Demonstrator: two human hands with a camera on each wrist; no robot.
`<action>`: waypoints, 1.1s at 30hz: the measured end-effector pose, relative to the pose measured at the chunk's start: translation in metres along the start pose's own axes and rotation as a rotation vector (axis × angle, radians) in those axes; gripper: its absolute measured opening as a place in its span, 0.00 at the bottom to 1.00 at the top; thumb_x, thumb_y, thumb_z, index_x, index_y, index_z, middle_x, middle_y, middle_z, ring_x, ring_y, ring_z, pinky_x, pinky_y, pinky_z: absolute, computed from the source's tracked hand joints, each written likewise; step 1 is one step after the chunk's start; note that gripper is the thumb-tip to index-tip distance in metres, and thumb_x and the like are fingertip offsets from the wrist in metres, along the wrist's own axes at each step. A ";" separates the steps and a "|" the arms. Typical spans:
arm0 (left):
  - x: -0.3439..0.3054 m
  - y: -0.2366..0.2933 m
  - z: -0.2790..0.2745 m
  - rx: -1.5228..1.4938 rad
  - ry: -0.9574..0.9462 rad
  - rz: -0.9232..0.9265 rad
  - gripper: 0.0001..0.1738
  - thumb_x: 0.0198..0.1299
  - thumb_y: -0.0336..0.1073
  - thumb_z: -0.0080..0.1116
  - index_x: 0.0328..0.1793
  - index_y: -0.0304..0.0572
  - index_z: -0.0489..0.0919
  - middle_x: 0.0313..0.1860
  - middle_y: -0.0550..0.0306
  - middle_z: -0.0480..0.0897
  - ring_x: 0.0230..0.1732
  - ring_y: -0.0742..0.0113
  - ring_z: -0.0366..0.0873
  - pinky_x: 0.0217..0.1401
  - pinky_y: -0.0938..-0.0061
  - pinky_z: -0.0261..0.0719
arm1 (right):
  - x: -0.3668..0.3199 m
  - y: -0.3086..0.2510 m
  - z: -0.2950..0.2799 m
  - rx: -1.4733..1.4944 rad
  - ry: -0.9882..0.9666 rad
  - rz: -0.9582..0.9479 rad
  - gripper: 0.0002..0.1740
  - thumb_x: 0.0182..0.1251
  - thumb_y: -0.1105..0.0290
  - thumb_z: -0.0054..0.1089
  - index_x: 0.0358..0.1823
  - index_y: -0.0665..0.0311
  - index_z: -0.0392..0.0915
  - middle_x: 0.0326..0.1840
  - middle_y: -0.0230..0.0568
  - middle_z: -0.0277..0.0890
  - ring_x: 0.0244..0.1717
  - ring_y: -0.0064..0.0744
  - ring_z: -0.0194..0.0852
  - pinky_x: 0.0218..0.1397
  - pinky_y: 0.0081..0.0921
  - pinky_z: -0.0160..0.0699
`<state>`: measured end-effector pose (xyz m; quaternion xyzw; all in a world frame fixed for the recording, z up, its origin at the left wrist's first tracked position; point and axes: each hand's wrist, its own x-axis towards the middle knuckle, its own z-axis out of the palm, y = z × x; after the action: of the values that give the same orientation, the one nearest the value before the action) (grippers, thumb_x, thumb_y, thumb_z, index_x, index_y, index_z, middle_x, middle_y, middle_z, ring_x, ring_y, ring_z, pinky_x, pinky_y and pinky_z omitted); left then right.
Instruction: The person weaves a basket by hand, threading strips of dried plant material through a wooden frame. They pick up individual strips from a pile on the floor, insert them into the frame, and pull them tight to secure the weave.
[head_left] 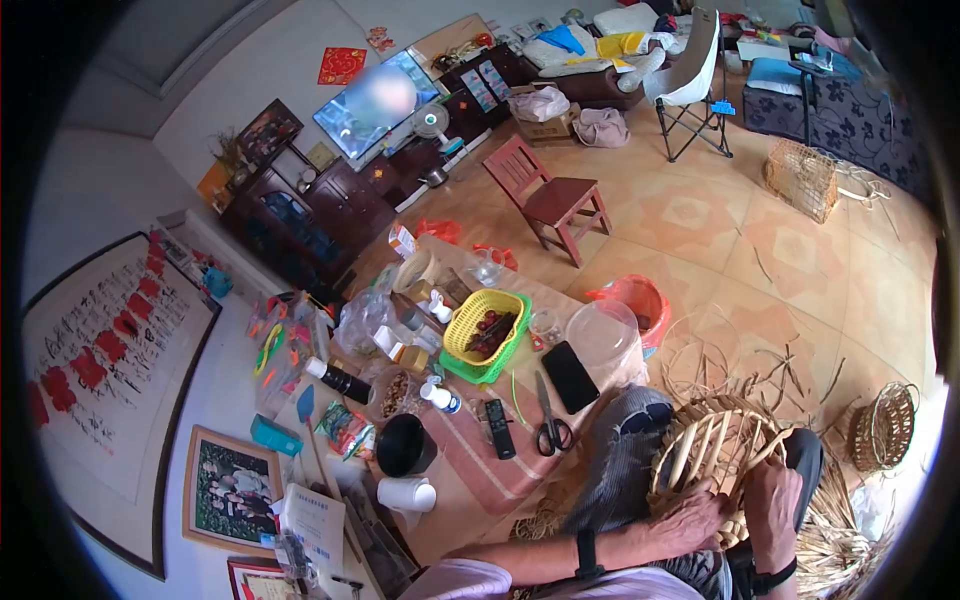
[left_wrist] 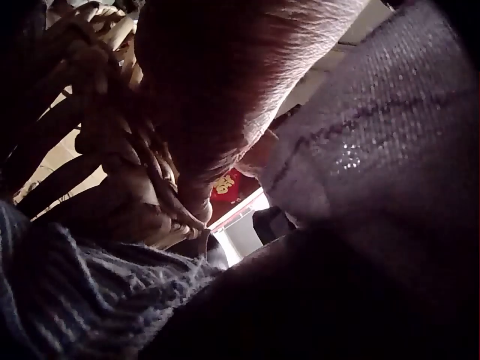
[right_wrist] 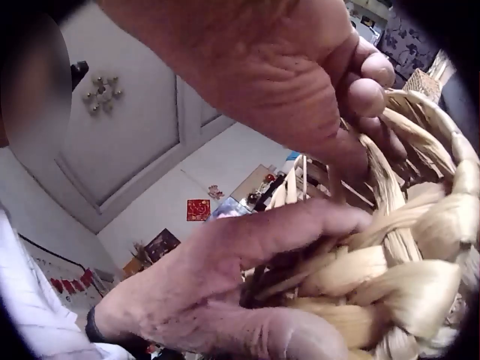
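A woven straw basket [head_left: 705, 445] rests on the person's lap, its braided side [right_wrist: 375, 281] large in the right wrist view. The left hand [head_left: 695, 520] [right_wrist: 225, 285] holds this braided part, index finger and thumb on either side. The right hand [head_left: 775, 500] [right_wrist: 277, 82] is at the rim beside it, fingers curled round a pale strand [right_wrist: 386, 176]. In the dark left wrist view the left hand [left_wrist: 225, 90] is beside the weave [left_wrist: 124, 172]; its fingertips are hidden there.
Scissors [head_left: 552, 425], a phone [head_left: 570, 377], a remote [head_left: 499, 429] and a yellow basket [head_left: 462, 333] lie on the table left of the lap. Loose straw [head_left: 830, 540], a smaller woven basket [head_left: 885, 428] and a red bag [head_left: 645, 300] are beyond. A red chair [head_left: 560, 200] stands farther off.
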<state>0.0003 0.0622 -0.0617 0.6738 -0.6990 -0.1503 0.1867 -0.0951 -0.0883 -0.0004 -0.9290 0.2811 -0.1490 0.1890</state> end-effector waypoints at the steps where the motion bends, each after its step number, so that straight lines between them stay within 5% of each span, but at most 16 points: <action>1: 0.000 0.004 -0.007 -0.024 0.007 -0.013 0.39 0.55 0.46 0.75 0.69 0.32 0.75 0.49 0.49 0.81 0.56 0.53 0.80 0.71 0.56 0.66 | -0.001 0.010 0.011 0.041 0.027 0.028 0.05 0.63 0.78 0.59 0.28 0.69 0.76 0.30 0.58 0.79 0.33 0.61 0.83 0.35 0.51 0.77; 4: 0.000 0.007 -0.016 -0.110 0.037 -0.008 0.40 0.52 0.44 0.77 0.70 0.35 0.76 0.51 0.51 0.81 0.59 0.53 0.79 0.72 0.55 0.65 | -0.006 0.023 0.007 0.123 0.039 -0.015 0.01 0.63 0.80 0.60 0.34 0.70 0.78 0.32 0.60 0.81 0.36 0.61 0.84 0.37 0.50 0.78; 5: 0.000 0.006 -0.016 -0.141 0.049 -0.001 0.40 0.52 0.43 0.77 0.70 0.36 0.76 0.52 0.51 0.81 0.60 0.53 0.78 0.72 0.55 0.65 | -0.007 0.023 0.003 0.177 0.003 -0.017 0.15 0.65 0.79 0.63 0.53 0.65 0.81 0.34 0.56 0.82 0.36 0.61 0.84 0.40 0.50 0.81; 8: -0.001 0.001 -0.012 -0.233 0.069 0.004 0.42 0.47 0.43 0.81 0.70 0.39 0.76 0.52 0.52 0.80 0.60 0.53 0.78 0.73 0.54 0.64 | -0.014 0.006 -0.023 0.341 -0.005 0.114 0.24 0.63 0.81 0.65 0.61 0.64 0.77 0.32 0.55 0.80 0.33 0.58 0.83 0.39 0.47 0.79; 13: 0.001 -0.001 -0.012 -0.285 -0.031 -0.058 0.45 0.44 0.41 0.83 0.71 0.40 0.75 0.57 0.51 0.80 0.61 0.50 0.77 0.73 0.53 0.66 | -0.046 0.072 0.005 0.595 -0.017 0.331 0.20 0.60 0.82 0.69 0.53 0.65 0.77 0.26 0.26 0.71 0.29 0.16 0.70 0.31 0.20 0.66; 14: 0.002 -0.002 -0.012 -0.298 -0.068 -0.070 0.46 0.43 0.41 0.84 0.71 0.40 0.75 0.58 0.50 0.80 0.61 0.49 0.77 0.73 0.53 0.67 | -0.056 0.080 0.011 0.958 0.082 0.371 0.13 0.61 0.82 0.68 0.46 0.65 0.77 0.23 0.24 0.70 0.22 0.14 0.66 0.25 0.18 0.63; 16: 0.001 -0.001 -0.018 -0.299 -0.015 -0.041 0.46 0.43 0.39 0.84 0.71 0.39 0.75 0.59 0.50 0.80 0.60 0.47 0.78 0.72 0.53 0.68 | -0.074 0.096 0.000 1.170 0.044 0.486 0.09 0.69 0.74 0.70 0.46 0.61 0.78 0.23 0.23 0.74 0.14 0.11 0.58 0.15 0.16 0.50; 19: -0.004 -0.006 -0.019 -0.275 0.073 0.014 0.48 0.43 0.37 0.84 0.72 0.39 0.74 0.59 0.49 0.81 0.59 0.44 0.78 0.70 0.53 0.70 | -0.093 0.112 0.004 1.407 0.002 0.530 0.09 0.70 0.68 0.70 0.44 0.60 0.78 0.23 0.22 0.73 0.11 0.09 0.55 0.12 0.15 0.45; 22: -0.002 -0.009 -0.023 -0.289 0.000 -0.013 0.44 0.45 0.38 0.81 0.72 0.39 0.75 0.59 0.48 0.84 0.50 0.42 0.82 0.61 0.51 0.78 | -0.089 0.096 -0.014 1.410 -0.102 0.763 0.10 0.64 0.68 0.70 0.41 0.58 0.76 0.22 0.24 0.71 0.14 0.12 0.59 0.15 0.17 0.54; 24: 0.005 -0.013 -0.046 -0.282 0.037 0.009 0.29 0.57 0.32 0.71 0.66 0.42 0.80 0.52 0.48 0.86 0.47 0.46 0.86 0.53 0.55 0.83 | -0.086 0.083 -0.021 1.152 -0.160 0.672 0.17 0.63 0.66 0.77 0.44 0.65 0.77 0.34 0.24 0.74 0.31 0.14 0.70 0.30 0.15 0.68; 26: 0.011 -0.009 -0.075 -0.253 0.017 -0.118 0.18 0.66 0.26 0.62 0.62 0.43 0.84 0.49 0.48 0.88 0.45 0.51 0.89 0.50 0.60 0.88 | -0.089 0.077 -0.007 0.866 -0.003 0.347 0.23 0.61 0.65 0.83 0.47 0.71 0.79 0.33 0.29 0.74 0.32 0.25 0.67 0.33 0.31 0.69; 27: 0.009 -0.007 -0.080 -0.421 0.091 -0.185 0.16 0.69 0.24 0.59 0.60 0.40 0.85 0.50 0.48 0.88 0.46 0.54 0.90 0.51 0.62 0.88 | -0.079 0.057 -0.035 0.576 -0.152 0.486 0.21 0.62 0.64 0.83 0.45 0.69 0.80 0.27 0.38 0.73 0.28 0.27 0.63 0.31 0.35 0.67; 28: 0.011 -0.008 -0.085 -0.568 0.174 -0.258 0.14 0.71 0.23 0.55 0.58 0.38 0.85 0.51 0.48 0.89 0.46 0.57 0.91 0.51 0.65 0.89 | -0.079 0.059 -0.034 0.443 -0.134 0.411 0.18 0.65 0.64 0.80 0.43 0.69 0.80 0.22 0.43 0.69 0.24 0.29 0.60 0.28 0.36 0.66; 30: 0.016 -0.010 -0.106 -0.408 0.320 -0.165 0.12 0.73 0.21 0.53 0.55 0.35 0.85 0.51 0.49 0.89 0.47 0.62 0.92 0.50 0.68 0.89 | -0.086 0.076 -0.019 0.484 -0.145 0.506 0.13 0.71 0.67 0.73 0.42 0.69 0.81 0.20 0.39 0.74 0.22 0.24 0.66 0.27 0.31 0.68; 33: 0.010 -0.021 -0.110 -0.399 0.394 -0.180 0.10 0.77 0.24 0.53 0.54 0.33 0.85 0.49 0.50 0.88 0.46 0.62 0.91 0.50 0.72 0.87 | -0.096 0.121 -0.009 1.217 -0.020 0.822 0.10 0.82 0.68 0.59 0.38 0.61 0.80 0.21 0.28 0.80 0.17 0.13 0.69 0.19 0.16 0.62</action>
<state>0.0695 0.0554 0.0268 0.6992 -0.5433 -0.1668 0.4336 -0.2318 -0.1283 -0.0612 -0.4807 0.4726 -0.1871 0.7145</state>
